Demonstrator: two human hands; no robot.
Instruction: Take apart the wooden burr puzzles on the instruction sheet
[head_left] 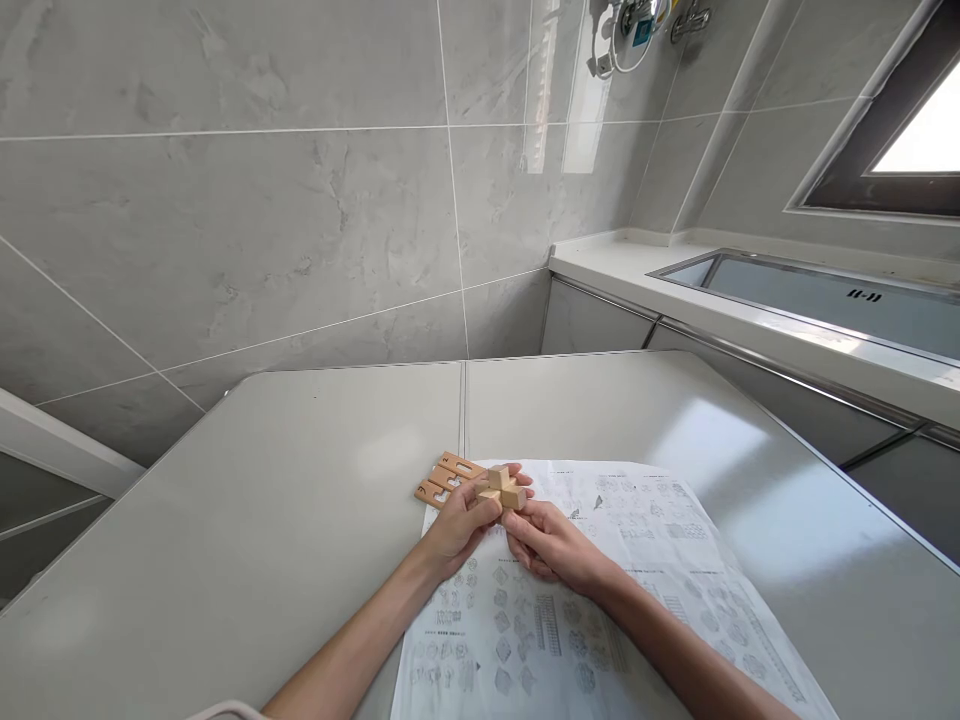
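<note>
A light wooden interlocking puzzle (501,487), made of crossed blocks, is held up between both hands near the far edge of a printed sheet. My left hand (459,525) grips it from the left, thumb on its near side and fingers behind it. From the right, my right hand (551,540) has its thumb and fingertips at the lower right of the puzzle, the other fingers curled under. The printed sheet (645,560) shows rows of small diagrams. Behind my left hand lies a brown wooden board (442,478) with slots and numbers, partly covered by the hand.
A glossy pale table (262,540) with a seam down its middle carries everything. Grey tiled wall (300,230) rises behind it. To the right stand a white counter (600,262) with a sink (825,295) and a window (919,130).
</note>
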